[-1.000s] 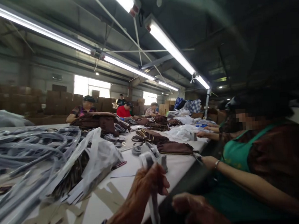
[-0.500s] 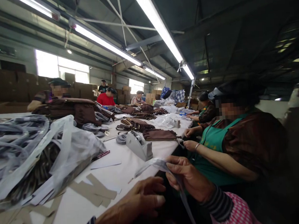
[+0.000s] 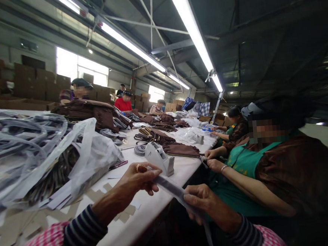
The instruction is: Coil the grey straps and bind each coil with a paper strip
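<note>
A long grey strap in a thin plastic wrapping stretches between my hands above the table's edge. My left hand is closed on its upper end, thumb and fingers pinching it. Lower and to the right, my right hand grips the strap between thumb and fingers, and its tail hangs down below. Just behind my left hand stands a white tape dispenser. Similar wrapped straps lie in a heap at the left.
A translucent plastic bag holds dark strips on the white table. Grey card pieces lie scattered in front. A brown bag lies past the dispenser. Close on my right sits a co-worker in a green apron; others work farther along.
My left hand has moved up and forward and taken hold of the strap's end, which hung free before. My right hand still grips the strap. The view has shifted slightly left.
</note>
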`<state>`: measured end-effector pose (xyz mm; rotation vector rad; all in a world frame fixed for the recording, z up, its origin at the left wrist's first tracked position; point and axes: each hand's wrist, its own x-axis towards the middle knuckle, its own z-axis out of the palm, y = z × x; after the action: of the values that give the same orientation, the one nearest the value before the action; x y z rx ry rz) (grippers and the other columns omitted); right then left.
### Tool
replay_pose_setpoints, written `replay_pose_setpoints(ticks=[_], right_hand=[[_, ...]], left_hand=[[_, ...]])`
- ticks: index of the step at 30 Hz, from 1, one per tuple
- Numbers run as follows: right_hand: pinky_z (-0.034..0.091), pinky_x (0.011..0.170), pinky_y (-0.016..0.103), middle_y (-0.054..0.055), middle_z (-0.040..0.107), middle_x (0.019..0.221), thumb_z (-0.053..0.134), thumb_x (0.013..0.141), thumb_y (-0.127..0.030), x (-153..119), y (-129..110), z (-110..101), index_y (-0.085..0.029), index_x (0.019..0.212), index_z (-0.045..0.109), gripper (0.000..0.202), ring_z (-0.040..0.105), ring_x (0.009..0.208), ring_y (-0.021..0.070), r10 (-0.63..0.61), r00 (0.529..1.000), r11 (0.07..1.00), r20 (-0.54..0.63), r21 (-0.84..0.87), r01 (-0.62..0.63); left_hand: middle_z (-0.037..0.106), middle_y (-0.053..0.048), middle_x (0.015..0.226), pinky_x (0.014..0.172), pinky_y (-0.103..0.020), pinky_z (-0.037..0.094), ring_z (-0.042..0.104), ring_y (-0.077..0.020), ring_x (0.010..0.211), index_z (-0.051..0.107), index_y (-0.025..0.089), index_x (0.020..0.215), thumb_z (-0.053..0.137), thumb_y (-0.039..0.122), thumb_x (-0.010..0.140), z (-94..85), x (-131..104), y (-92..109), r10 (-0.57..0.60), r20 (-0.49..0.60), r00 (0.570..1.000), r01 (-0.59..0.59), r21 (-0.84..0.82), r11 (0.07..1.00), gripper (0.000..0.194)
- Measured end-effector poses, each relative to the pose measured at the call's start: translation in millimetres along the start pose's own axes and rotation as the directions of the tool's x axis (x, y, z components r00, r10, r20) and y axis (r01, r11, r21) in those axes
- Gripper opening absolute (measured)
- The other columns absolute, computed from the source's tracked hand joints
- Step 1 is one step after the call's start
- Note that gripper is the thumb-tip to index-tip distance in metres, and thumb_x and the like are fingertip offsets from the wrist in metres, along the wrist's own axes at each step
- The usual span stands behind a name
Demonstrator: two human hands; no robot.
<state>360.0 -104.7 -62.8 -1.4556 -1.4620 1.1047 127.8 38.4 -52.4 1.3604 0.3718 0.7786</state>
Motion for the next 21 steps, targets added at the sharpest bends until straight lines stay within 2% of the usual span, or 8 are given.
replay_pose_setpoints(ticks=[2,4,9,12,14,16,19,21], right_hand=[[0.035,0.038,0.018,0.002,0.066,0.061,0.067,0.085,-0.072,5.1,0.4,9.1,-0.012,0.085,0.068,0.06,0.052,0.04,0.0083,0.026,1.0,0.999,0.015,0.035,-0.026],[0.035,0.037,0.017,0.003,0.066,0.06,0.068,0.083,-0.072,10.9,-1.2,17.9,-0.011,0.083,0.068,0.06,0.052,0.039,0.0087,0.035,0.999,0.997,-0.021,0.07,-0.033],[0.032,0.038,0.018,0.005,0.068,0.062,0.07,0.082,-0.071,25.2,-12.0,34.4,-0.012,0.081,0.067,0.059,0.054,0.041,0.0097,-0.016,0.997,0.988,-0.07,0.155,0.026],[0.027,0.039,0.02,-0.001,0.06,0.056,0.068,0.084,-0.07,32.1,-17.6,38.5,-0.013,0.08,0.066,0.057,0.044,0.04,0.0073,-0.075,0.993,0.99,-0.086,0.117,0.085],[0.024,0.042,0.021,-0.005,0.048,0.054,0.066,0.087,-0.069,34.2,-19.6,36.6,-0.015,0.074,0.063,0.056,0.037,0.044,0.0068,-0.169,0.975,0.985,-0.147,0.003,0.172],[0.025,0.047,0.024,-0.005,0.043,0.057,0.063,0.092,-0.064,33.4,-21.2,30.8,-0.016,0.067,0.058,0.055,0.036,0.051,0.0084,-0.296,0.928,0.948,-0.224,-0.183,0.259],[0.029,0.055,0.026,-0.003,0.045,0.062,0.056,0.1,-0.054,28.6,-25.6,19.5,-0.017,0.064,0.054,0.051,0.038,0.06,0.0111,-0.456,0.849,0.837,-0.267,-0.452,0.307],[0.03,0.058,0.027,-0.003,0.048,0.063,0.054,0.102,-0.049,25.3,-29.3,13.6,-0.018,0.065,0.055,0.049,0.04,0.061,0.012,-0.504,0.828,0.78,-0.244,-0.541,0.315]], left_hand=[[0.071,-0.007,0.068,0.05,-0.024,0.055,0.069,-0.0181,0.058,0.076,0.01,0.094,0.087,0.043,0.076,1.6,-1.2,0.1,0.0,0.043,0.999,-0.002,0.044,0.999,0.04],[0.072,-0.007,0.067,0.049,-0.024,0.054,0.07,-0.0193,0.057,0.077,0.01,0.092,0.088,0.043,0.074,3.3,-2.6,1.5,0.006,0.062,0.998,-0.01,0.069,0.998,0.039],[0.073,-0.008,0.064,0.049,-0.025,0.053,0.07,-0.0203,0.056,0.078,0.012,0.087,0.088,0.042,0.074,10.7,-6.4,5.1,0.016,0.101,0.995,-0.024,0.073,0.997,0.035],[0.072,-0.008,0.062,0.049,-0.026,0.053,0.07,-0.0202,0.054,0.078,0.011,0.085,0.088,0.043,0.073,17.1,-8.6,3.7,0.007,0.097,0.995,-0.015,0.087,0.996,0.036],[0.072,-0.007,0.061,0.049,-0.026,0.053,0.069,-0.0204,0.054,0.078,0.01,0.085,0.089,0.043,0.071,18.0,-8.8,3.7,-0.001,0.049,0.999,-0.003,0.078,0.997,0.037],[0.072,-0.007,0.06,0.048,-0.025,0.052,0.069,-0.0196,0.054,0.079,0.01,0.084,0.089,0.04,0.069,14.4,-7.1,5.4,-0.008,-0.01,1.0,0.009,0.062,0.998,0.035],[0.071,-0.007,0.059,0.047,-0.024,0.049,0.066,-0.017,0.051,0.078,0.011,0.079,0.09,0.033,0.067,3.2,-1.8,9.3,-0.008,-0.054,0.998,0.011,0.062,0.998,0.028],[0.071,-0.006,0.058,0.046,-0.023,0.046,0.064,-0.0161,0.048,0.077,0.011,0.076,0.09,0.032,0.065,-4.4,0.9,13.0,-0.013,-0.047,0.999,0.017,0.098,0.995,0.026]])
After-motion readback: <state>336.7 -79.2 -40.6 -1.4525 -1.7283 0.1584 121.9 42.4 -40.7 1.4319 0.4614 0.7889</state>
